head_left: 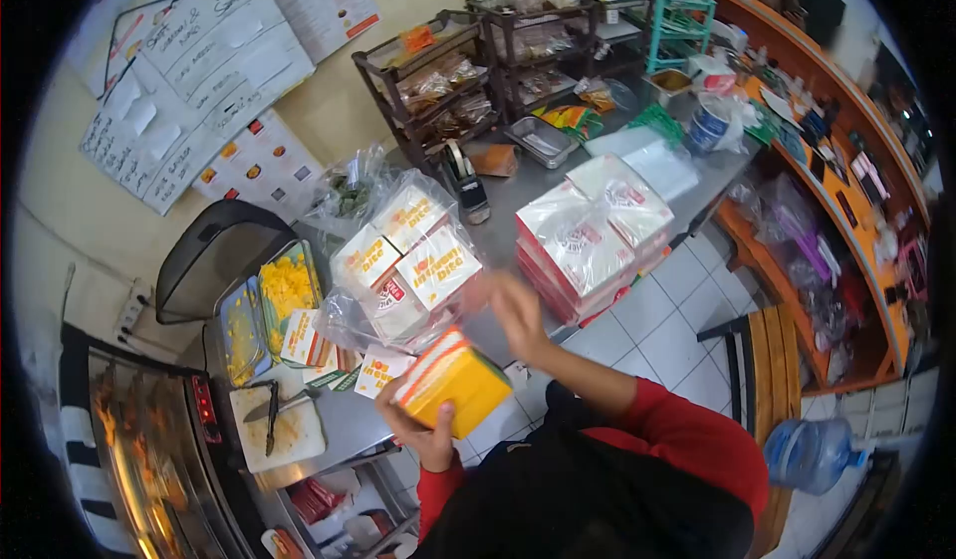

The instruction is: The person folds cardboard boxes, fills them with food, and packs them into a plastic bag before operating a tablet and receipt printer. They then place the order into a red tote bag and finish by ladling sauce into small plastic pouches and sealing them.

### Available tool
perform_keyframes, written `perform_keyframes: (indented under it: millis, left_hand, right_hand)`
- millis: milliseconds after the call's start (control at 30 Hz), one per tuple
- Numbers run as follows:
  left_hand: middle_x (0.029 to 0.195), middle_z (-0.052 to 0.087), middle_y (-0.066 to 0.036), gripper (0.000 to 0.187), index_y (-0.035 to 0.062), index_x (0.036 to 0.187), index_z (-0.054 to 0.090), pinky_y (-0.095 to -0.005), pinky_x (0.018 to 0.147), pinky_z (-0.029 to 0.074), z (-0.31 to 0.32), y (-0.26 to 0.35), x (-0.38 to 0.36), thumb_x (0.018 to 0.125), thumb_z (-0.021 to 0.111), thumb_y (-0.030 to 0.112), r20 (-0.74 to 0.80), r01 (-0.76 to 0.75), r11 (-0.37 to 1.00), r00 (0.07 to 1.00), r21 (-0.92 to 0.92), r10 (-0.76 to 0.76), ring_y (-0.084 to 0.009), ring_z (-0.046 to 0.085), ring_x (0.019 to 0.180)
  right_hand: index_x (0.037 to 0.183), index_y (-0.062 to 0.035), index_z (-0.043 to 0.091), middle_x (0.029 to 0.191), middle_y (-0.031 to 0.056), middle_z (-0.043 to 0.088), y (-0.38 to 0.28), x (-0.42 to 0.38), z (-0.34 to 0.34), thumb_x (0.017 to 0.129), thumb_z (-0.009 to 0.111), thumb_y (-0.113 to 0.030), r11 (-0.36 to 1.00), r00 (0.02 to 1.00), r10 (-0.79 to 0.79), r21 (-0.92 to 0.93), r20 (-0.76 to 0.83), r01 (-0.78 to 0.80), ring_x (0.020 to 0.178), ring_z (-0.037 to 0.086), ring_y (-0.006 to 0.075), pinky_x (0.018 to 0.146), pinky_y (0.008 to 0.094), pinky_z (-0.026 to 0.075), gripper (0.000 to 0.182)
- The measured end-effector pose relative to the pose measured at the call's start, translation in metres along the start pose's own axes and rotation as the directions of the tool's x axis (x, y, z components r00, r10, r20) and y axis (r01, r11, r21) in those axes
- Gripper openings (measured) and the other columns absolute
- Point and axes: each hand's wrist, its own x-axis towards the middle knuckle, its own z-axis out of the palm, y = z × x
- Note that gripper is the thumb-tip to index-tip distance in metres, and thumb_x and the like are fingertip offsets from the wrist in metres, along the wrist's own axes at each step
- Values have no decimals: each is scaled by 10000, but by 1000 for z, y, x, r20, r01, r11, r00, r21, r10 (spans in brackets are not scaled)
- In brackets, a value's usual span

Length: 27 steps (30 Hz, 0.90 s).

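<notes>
- While plastic bag [344, 325] bundles them, likely against scattering, cartons [365, 257] sit on desk [349, 425].
- Left grip [428, 442], closed on yellow pack [476, 392], thumb across face, probably steadies it near desk edge.
- Right grip [520, 322] blurred beside bag; opening, hold: cannot tell.

Glossy clear plastic is seen around the smooth paper boxes [403, 265]; dull metal is shown on the table [344, 430], matt wood on the slatted bench [777, 390], shiny plastic on the bottle [805, 453].
</notes>
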Motion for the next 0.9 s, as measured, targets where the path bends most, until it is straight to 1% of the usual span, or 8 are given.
perform_keyframes:
  millis: [67, 167, 333, 433, 600, 733, 833, 900]
  left_hand:
    - [1118, 440, -103, 602, 33, 1201, 387, -360, 959, 363, -9, -8, -3, 736, 735, 194, -167, -1, 998, 986, 56, 10, -216, 462, 1066]
    - [1120, 440, -99, 593, 58, 1195, 392, -368, 960, 369, -23, 1, -5, 741, 743, 205, -318, 14, 976, 946, 219, 58, -220, 467, 1070]
    - [1118, 451, -100, 578, 50, 1197, 390, -368, 962, 368, -64, 19, -15, 762, 735, 213, -362, 3, 875, 911, 484, 197, -228, 475, 1063]
    - [1131, 454, -105, 575, 41, 1194, 388, -371, 965, 365, -80, 29, -26, 764, 734, 204, -399, 35, 846, 892, 531, 214, -232, 474, 1071]
    - [1170, 459, -115, 577, 29, 1202, 395, -368, 985, 346, -102, 40, -34, 759, 737, 169, -366, 44, 783, 899, 621, 239, -229, 468, 1091]
    - [1164, 461, -115, 599, 24, 1210, 406, -358, 987, 335, -120, 44, -37, 725, 750, 97, -335, 39, 756, 910, 654, 243, -232, 466, 1097]
    - [1161, 470, -120, 613, 26, 1214, 406, -351, 975, 358, -136, 48, -37, 711, 754, 55, -243, -10, 657, 925, 754, 293, -228, 485, 1086]
    - [1125, 472, -103, 566, 32, 1205, 422, -342, 953, 390, -145, 54, -34, 737, 739, 58, -186, -62, 619, 926, 783, 328, -213, 499, 1063]
  right_hand:
    - [931, -9, 556, 965, 141, 574, 55, 61, -7, 899, 542, -183, 986, 928, 68, -115, -365, -117, 902, 559, 258, 812, 357, 434, 178]
    - [1056, -31, 526, 1072, 174, 538, 132, 140, -21, 863, 560, -181, 736, 878, -101, -629, -468, -251, 1037, 504, 330, 871, 449, 407, 246]
    - [1164, -21, 477, 1206, 284, 467, 219, 202, -40, 827, 567, -409, 473, 587, 406, -389, -700, -791, 1142, 461, 433, 937, 504, 389, 522]
    - [972, -3, 669, 1025, 271, 626, 237, 219, -61, 802, 575, -413, 506, 633, 462, -401, -621, -764, 1003, 590, 418, 882, 461, 453, 454]
    - [1008, 65, 635, 1050, 279, 621, 289, 226, -90, 641, 712, -210, 625, 558, 553, -135, -619, -769, 981, 622, 370, 846, 406, 475, 464]
    - [1080, -20, 558, 1152, 169, 559, 213, 221, -69, 791, 653, -153, 655, 472, 704, 226, -531, -721, 947, 596, 362, 741, 596, 480, 332]
    - [939, 15, 635, 1042, 152, 611, 228, 205, -69, 804, 649, -118, 802, 619, 577, 228, -532, -551, 889, 600, 289, 707, 441, 506, 190]
    - [889, -1, 650, 1066, 139, 611, 249, 181, -59, 803, 653, -115, 964, 743, 156, -64, -651, -259, 979, 570, 266, 813, 386, 468, 142]
